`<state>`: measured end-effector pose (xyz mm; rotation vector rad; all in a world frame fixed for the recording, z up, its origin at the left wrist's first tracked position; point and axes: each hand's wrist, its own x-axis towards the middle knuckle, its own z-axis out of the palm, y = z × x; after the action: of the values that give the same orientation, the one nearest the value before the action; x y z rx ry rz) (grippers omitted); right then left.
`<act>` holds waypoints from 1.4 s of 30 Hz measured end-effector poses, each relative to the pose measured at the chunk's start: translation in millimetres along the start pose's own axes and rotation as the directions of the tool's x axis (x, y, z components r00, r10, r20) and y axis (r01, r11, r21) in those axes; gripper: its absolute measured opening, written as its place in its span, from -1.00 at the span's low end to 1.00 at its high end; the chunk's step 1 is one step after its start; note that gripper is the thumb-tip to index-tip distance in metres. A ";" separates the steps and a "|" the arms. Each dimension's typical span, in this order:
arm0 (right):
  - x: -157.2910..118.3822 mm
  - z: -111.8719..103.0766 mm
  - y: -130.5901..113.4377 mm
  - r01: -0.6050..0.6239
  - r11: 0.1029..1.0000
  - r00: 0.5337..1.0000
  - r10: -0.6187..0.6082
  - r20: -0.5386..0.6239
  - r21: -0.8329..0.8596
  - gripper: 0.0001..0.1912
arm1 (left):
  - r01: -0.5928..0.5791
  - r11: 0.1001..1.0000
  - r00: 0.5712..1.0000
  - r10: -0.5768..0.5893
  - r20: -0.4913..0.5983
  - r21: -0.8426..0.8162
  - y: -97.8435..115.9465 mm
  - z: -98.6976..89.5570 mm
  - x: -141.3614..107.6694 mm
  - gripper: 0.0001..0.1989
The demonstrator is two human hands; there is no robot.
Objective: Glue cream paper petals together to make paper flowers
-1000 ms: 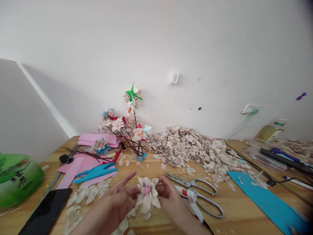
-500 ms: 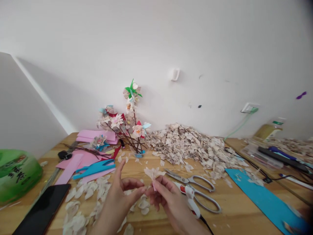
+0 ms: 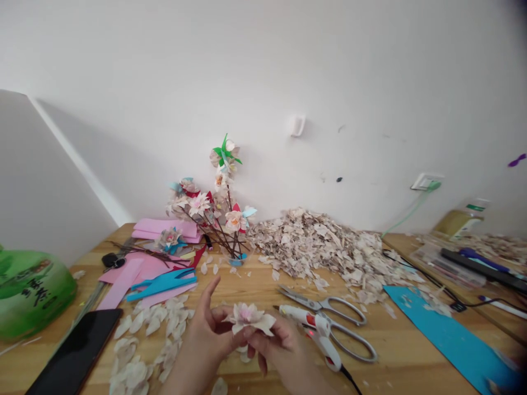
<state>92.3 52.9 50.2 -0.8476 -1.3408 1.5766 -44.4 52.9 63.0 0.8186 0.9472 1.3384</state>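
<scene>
Both my hands are low at the front of the wooden table. My left hand [image 3: 201, 334] and my right hand [image 3: 274, 345] hold a handmade flower [image 3: 249, 317] between them. It has pale layered petals and a pink centre. The left index finger points up, clear of the flower. Just right of my right hand lies a white and red hot glue gun [image 3: 313, 325], over a pair of silver-handled scissors [image 3: 333, 323]. Loose pale petals [image 3: 152, 323] lie to the left of my left hand.
A large heap of pale flakes [image 3: 317, 247] fills the back of the table, beside a small vase of handmade flowers [image 3: 218, 219]. Pink and blue paper [image 3: 162, 284], a black phone [image 3: 78, 351], a green bag [image 3: 33, 291] and a blue sheet [image 3: 448, 334] surround my hands.
The flower, edge-on with its pink stem showing half a second ago, now faces up again. My hands have come closer together and lower. The view has shifted slightly.
</scene>
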 end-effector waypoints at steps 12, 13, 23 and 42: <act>-4.1 -3.1 -14.2 0.224 0.944 0.975 -0.214 0.067 -0.242 -0.81 | -0.322 0.936 0.947 0.318 0.048 0.141 -0.1 2.1 -9.9 0.12; -4.3 -3.1 -14.9 0.201 0.951 0.979 -0.190 0.066 -0.237 -0.82 | -0.334 0.930 0.942 0.327 0.073 0.151 -0.3 1.4 -10.3 0.12; -7.3 -0.5 -23.1 -0.066 0.989 0.985 0.086 0.147 -0.136 -0.62 | -0.134 0.986 0.952 0.102 0.287 0.094 5.8 -10.0 -5.9 0.23; -13.6 -42.6 -1.9 0.054 0.832 0.983 0.051 0.174 -0.552 -0.82 | -0.150 0.906 0.987 0.162 0.004 0.397 56.1 -54.3 32.7 -0.58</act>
<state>136.5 56.8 43.6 -1.0603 -1.9882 1.2902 -117.3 87.5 88.5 1.2083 1.2196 1.3143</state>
